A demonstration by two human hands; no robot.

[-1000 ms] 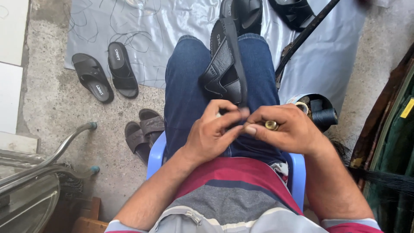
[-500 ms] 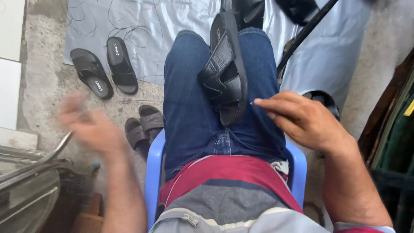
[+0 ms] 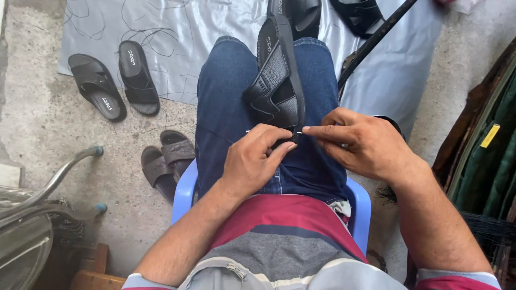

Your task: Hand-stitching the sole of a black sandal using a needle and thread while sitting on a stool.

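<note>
1. A black sandal [image 3: 279,80] is lying sole-side right along the person's lap, between the thighs, its near heel end touching both hands.
2. The left hand [image 3: 250,161] is curling against that heel, fingers closed in a pinch — on a thin needle, it seems.
3. The right hand [image 3: 365,142] is pinching something fine at the same spot; steady, short pulls close to the sole would likely be keeping the stitch tight.
</note>
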